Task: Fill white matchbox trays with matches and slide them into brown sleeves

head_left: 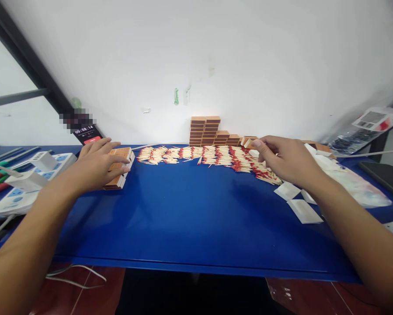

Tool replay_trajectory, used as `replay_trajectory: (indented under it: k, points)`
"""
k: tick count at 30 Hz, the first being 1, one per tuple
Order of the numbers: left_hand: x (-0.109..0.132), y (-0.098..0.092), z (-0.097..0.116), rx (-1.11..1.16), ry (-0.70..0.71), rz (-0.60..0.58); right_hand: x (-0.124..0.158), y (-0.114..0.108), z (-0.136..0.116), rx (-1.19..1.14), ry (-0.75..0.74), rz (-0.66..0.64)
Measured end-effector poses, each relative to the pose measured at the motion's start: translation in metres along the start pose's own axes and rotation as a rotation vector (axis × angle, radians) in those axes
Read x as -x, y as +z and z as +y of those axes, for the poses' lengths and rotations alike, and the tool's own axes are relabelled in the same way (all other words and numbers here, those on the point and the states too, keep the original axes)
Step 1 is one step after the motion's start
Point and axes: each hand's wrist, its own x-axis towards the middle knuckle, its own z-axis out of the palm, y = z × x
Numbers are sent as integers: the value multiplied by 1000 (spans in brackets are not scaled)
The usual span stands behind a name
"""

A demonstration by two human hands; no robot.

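Observation:
My left hand (pixel 99 165) lies with its fingers spread over a block of brown matchboxes (pixel 119 158) whose white inner trays show at the right side. On the far right, my right hand (pixel 283 155) has its thumb and fingers closed at a small brown matchbox (pixel 248 142) by the end of the stepped stack. A white tray (pixel 254 153) shows just under those fingertips. Between my hands, loose red-tipped matches (pixel 199 154) lie in a long row of bunches. Behind them, a stepped stack of matchboxes (pixel 204 131) stands against the wall.
White empty trays (pixel 304 211) lie under my right forearm, beside a plastic bag (pixel 360 186). A dark phone (pixel 384 177) is at the far right. Power strips with plugs (pixel 27 186) sit at the left, and a phone showing a timer (pixel 88 131) leans against the wall.

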Motion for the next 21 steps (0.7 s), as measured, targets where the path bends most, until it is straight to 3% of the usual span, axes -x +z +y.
replay_trajectory:
  k: [3,7,15,18,21]
  points:
    - [-2,0,1,6,4,-1,-3,-11,6,95,130,67]
    - [-10,-1,9,112,92,88,-9,-20,23,227,192,27]
    - [-55,-27,77,298,209,208,-14,-14,45,300,206,-240]
    - [-70,-19,101,399,278,273,-16,-6,46,295,207,-283]
    - [-74,4,119,495,360,299,-18,-2,47,292,213,-285]
